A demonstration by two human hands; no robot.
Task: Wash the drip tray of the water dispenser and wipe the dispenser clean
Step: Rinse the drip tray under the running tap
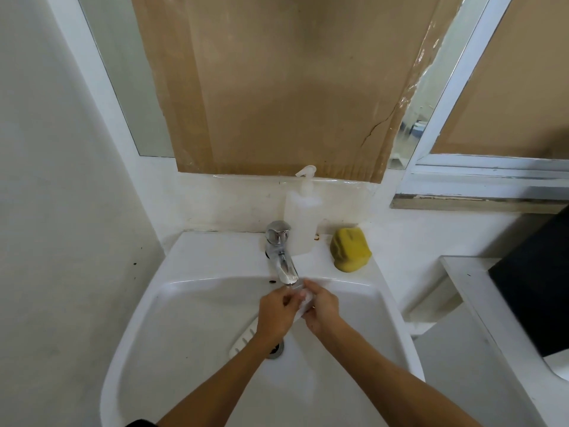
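Observation:
A white slotted drip tray grate (242, 338) lies in the white sink (184, 266), left of the drain (276, 350), and my left wrist partly covers it. Under the chrome tap spout (288, 272), my left hand (275, 314) and my right hand (324, 307) are close together. Between them they hold a small translucent whitish piece (304, 301). The fingers of both hands curl round it. I cannot tell exactly what it is. The water stream is hard to make out.
A white pump bottle (300, 217) stands behind the tap. A yellow sponge (351, 248) sits on the sink ledge at the right. Brown cardboard (286, 87) covers the mirror above. A dark object (535, 288) rests on a white counter at the right.

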